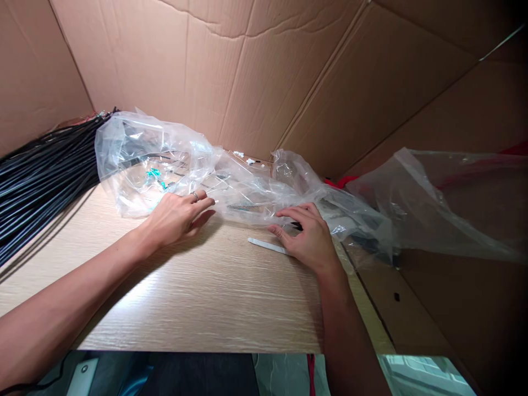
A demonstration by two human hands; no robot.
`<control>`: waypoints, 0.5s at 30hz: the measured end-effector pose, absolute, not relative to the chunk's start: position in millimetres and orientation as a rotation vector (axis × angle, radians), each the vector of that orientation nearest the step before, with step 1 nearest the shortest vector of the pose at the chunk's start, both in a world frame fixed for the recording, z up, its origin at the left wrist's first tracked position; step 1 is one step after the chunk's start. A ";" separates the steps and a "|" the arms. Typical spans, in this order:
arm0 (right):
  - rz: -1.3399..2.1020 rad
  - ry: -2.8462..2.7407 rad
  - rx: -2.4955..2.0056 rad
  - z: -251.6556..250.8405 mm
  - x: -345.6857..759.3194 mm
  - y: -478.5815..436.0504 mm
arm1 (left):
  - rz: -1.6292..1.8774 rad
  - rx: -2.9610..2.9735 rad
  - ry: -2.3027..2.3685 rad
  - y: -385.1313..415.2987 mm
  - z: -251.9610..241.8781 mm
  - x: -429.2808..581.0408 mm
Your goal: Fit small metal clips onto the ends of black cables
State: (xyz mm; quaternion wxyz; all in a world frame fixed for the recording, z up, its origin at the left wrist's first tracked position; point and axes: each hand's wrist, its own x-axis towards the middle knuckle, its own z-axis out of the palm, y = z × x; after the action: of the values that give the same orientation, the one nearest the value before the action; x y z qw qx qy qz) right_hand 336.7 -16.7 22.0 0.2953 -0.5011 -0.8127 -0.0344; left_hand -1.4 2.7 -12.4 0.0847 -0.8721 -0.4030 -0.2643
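My left hand (179, 217) is at the front edge of a crumpled clear plastic bag (157, 132), its fingers bent and loosely apart. A tiny white speck shows by its fingertips; whether they touch it I cannot tell. My right hand (307, 234) is curved over the bag's front edge further right, with a gap between thumb and fingers. Partly under that hand lies a flat whitish strip (268, 245) on the wooden table. A small black thing shows behind its fingers. Through the plastic I see small teal pieces (153, 172) and thin dark wires.
A thick bundle of black cables (45, 170) lies at the left. Small white pieces (250, 161) sit near the cardboard wall (206, 71) at the back. More clear plastic (454, 203) and red material spread to the right. The wooden table (206, 308) ends close in front of me.
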 end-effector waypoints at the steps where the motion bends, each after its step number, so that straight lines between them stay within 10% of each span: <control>1: -0.083 -2.144 -1.303 23.9 335.6 -18.2 | -0.792 -2.600 -1.202 2.1 -12.1 -0.8; 15: -0.375 -2.525 -1.328 72.7 263.6 37.7 | -0.768 -2.622 -1.177 -2.6 -12.0 2.1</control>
State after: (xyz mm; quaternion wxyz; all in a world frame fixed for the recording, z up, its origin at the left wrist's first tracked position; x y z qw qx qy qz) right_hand 263.6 37.7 72.7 0.1317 -0.4576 -0.8698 -0.1292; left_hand 2.1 -2.6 -12.0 0.0832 -0.8782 -0.3944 -0.2574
